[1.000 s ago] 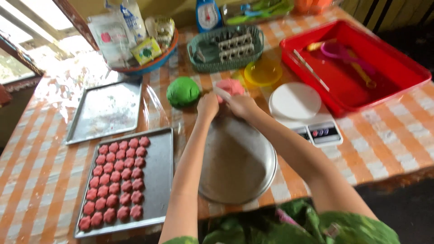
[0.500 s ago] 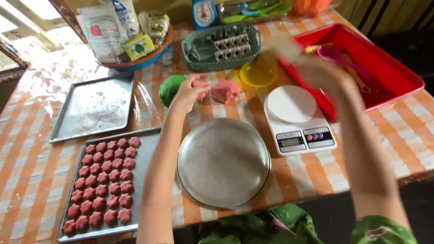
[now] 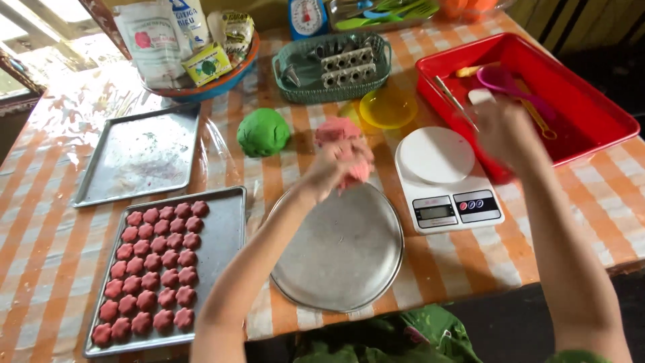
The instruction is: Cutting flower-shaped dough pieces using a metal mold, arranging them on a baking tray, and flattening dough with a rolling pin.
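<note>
My left hand grips a lump of pink dough just above the far rim of a round metal plate. My right hand is blurred and hovers over the near left corner of the red tray, next to the white digital scale; whether it holds anything is unclear. A green dough ball lies left of the pink dough. A baking tray at the near left holds several rows of pink flower-shaped pieces.
A bare floured baking tray lies at the left. A yellow bowl, a green basket with metal moulds and a bowl of packets stand at the back. Utensils lie in the red tray. The table edge runs close to me.
My left hand has lifted the pink dough and brought it nearer, over the round plate's rim. My right hand has swung from the dough out to the red tray.
</note>
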